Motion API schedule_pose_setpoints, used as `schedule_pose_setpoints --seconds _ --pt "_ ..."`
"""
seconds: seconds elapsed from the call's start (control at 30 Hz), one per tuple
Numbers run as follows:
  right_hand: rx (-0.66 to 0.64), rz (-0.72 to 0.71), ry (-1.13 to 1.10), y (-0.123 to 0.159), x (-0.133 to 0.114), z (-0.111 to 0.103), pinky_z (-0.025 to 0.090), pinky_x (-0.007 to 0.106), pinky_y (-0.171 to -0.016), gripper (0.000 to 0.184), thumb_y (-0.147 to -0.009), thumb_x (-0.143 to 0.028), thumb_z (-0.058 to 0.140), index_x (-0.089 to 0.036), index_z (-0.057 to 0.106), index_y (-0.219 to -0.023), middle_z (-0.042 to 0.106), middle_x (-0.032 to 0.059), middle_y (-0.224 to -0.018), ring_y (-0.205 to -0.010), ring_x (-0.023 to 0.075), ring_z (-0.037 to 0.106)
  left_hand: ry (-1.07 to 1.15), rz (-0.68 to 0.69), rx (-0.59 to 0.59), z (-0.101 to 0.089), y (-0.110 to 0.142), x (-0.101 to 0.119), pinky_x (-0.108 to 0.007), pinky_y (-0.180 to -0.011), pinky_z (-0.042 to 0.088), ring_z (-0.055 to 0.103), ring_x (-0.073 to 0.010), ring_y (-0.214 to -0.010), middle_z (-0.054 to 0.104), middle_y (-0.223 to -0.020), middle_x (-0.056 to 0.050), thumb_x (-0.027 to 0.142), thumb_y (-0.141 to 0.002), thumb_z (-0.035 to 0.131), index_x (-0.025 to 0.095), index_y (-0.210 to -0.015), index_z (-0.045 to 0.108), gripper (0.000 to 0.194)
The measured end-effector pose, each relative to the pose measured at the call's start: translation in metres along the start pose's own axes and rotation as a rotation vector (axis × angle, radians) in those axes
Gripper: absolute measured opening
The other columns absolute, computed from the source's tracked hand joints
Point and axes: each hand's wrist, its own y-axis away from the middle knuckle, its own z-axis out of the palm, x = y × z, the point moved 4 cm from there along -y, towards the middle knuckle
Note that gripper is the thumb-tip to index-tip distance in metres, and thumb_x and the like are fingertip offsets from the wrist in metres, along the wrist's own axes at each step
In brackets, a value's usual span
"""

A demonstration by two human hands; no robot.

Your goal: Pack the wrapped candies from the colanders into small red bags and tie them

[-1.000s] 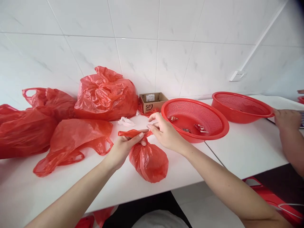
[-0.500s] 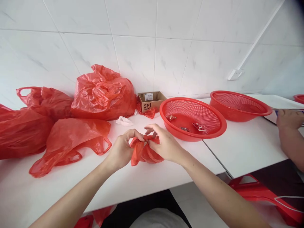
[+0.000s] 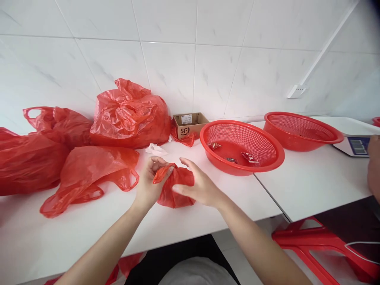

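Observation:
A small red plastic bag (image 3: 178, 192), bunched up and rounded, sits on the white table in front of me. My left hand (image 3: 151, 178) pinches its twisted top between thumb and fingers. At the bag's right side is my right hand (image 3: 202, 184), thumb and fingers spread apart, close against the plastic without gripping it. What the bag contains is hidden. Just behind my hands lies a crumpled white tissue (image 3: 156, 150). To the right stands a red basket (image 3: 243, 169) with several small wrapped pieces in it.
Large red bags (image 3: 130, 118) fill the left and back; a flat red bag (image 3: 97, 166) lies nearer. An open cardboard box (image 3: 190, 128) stands by the wall. Rightward are a second basket (image 3: 299, 138), a scale (image 3: 356, 145), a co-worker's hand (image 3: 374, 166) and a red stool (image 3: 314, 237).
My right hand has let go of the bag's knotted top and opened beside it. The left hand has turned, still pinching the top. The co-worker's hand has shifted right, uncovering the scale display.

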Motion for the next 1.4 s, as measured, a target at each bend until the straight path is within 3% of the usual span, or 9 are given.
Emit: schedule_pose_setpoints --seconds 0.07,0.2,0.33,0.53,0.63,0.83,1.13,1.3,1.4 --pt "0.056 0.061 0.053 0.002 0.009 0.018 0.039 0.049 -0.107 0.081 -0.072 -0.045 0.076 -0.025 0.041 -0.142 0.050 0.0110 -0.145 -0.132 0.0300 0.047 -0.023 0.012 0.039 0.006 0.005 -0.012 -0.030 -0.076 0.052 0.066 -0.0169 -0.082 0.066 -0.086 0.000 0.032 -0.080 0.071 0.023 -0.092 0.054 0.023" --pt "0.178 0.046 0.185 0.001 0.036 0.046 0.043 0.045 -0.099 0.053 -0.076 -0.034 0.071 -0.023 0.054 -0.125 0.067 0.0070 -0.115 -0.109 0.0262 0.061 -0.033 -0.013 0.074 0.013 0.016 -0.040 -0.033 -0.082 0.052 0.065 -0.0192 -0.089 0.067 -0.094 -0.003 0.033 -0.081 0.070 0.022 -0.096 0.057 0.022" --pt "0.175 0.024 0.245 0.000 0.049 0.047 0.044 0.039 -0.094 0.051 -0.075 -0.025 0.070 -0.023 0.054 -0.124 0.068 0.0061 -0.113 -0.104 0.0238 0.062 -0.032 -0.074 0.109 0.010 0.019 -0.054 -0.036 -0.083 0.053 0.066 -0.0210 -0.092 0.068 -0.098 -0.005 0.037 -0.083 0.067 0.022 -0.097 0.057 0.023" --pt "0.090 0.026 0.385 -0.001 0.047 0.044 0.043 0.031 -0.075 0.003 -0.083 -0.024 0.060 -0.023 0.058 -0.085 0.067 0.0005 -0.083 -0.077 0.0188 0.060 -0.042 -0.136 0.080 0.012 0.015 -0.055 -0.035 -0.083 0.052 0.067 -0.0205 -0.090 0.070 -0.097 -0.004 0.039 -0.082 0.069 0.022 -0.100 0.059 0.026" --pt "0.077 0.017 0.404 0.000 0.050 0.048 0.042 0.031 -0.075 0.003 -0.084 -0.022 0.058 -0.022 0.057 -0.081 0.066 0.0006 -0.081 -0.076 0.0188 0.059 -0.043 -0.154 0.056 0.013 0.014 -0.057 -0.034 -0.083 0.052 0.067 -0.0208 -0.093 0.071 -0.099 -0.005 0.038 -0.082 0.069 0.023 -0.100 0.059 0.026" --pt "0.090 0.007 0.442 0.005 0.055 0.055 0.041 0.036 -0.090 0.023 -0.087 -0.015 0.051 -0.021 0.059 -0.107 0.068 0.0061 -0.102 -0.095 0.0232 0.060 -0.047 -0.170 0.023 0.013 0.015 -0.062 -0.035 -0.085 0.051 0.068 -0.0214 -0.092 0.071 -0.098 -0.005 0.040 -0.082 0.069 0.022 -0.099 0.059 0.027" --pt "0.110 -0.002 0.433 0.007 0.055 0.059 0.042 0.041 -0.095 0.030 -0.086 -0.015 0.053 -0.018 0.059 -0.115 0.067 0.0089 -0.111 -0.103 0.0255 0.058 -0.036 -0.186 0.028 0.012 0.016 -0.068 -0.035 -0.087 0.050 0.066 -0.0206 -0.093 0.070 -0.099 -0.005 0.040 -0.083 0.068 0.021 -0.100 0.059 0.026" --pt "0.121 -0.006 -0.041 0.011 0.046 0.040 0.045 0.038 -0.102 0.051 -0.086 -0.042 0.066 -0.023 0.052 -0.131 0.061 0.0068 -0.131 -0.119 0.0225 0.057 0.012 -0.187 0.001 0.003 0.016 -0.054 -0.033 -0.084 0.053 0.067 -0.0199 -0.093 0.070 -0.101 -0.005 0.038 -0.083 0.070 0.021 -0.101 0.061 0.027" --pt "0.246 -0.028 -0.263 0.010 0.035 0.022 0.044 0.035 -0.104 0.034 -0.095 -0.042 0.052 -0.025 0.058 -0.124 0.061 0.0052 -0.131 -0.123 0.0185 0.056 0.028 -0.169 -0.063 -0.001 0.018 -0.039 -0.029 -0.082 0.054 0.068 -0.0180 -0.090 0.071 -0.099 -0.004 0.037 -0.081 0.073 0.021 -0.097 0.065 0.024"
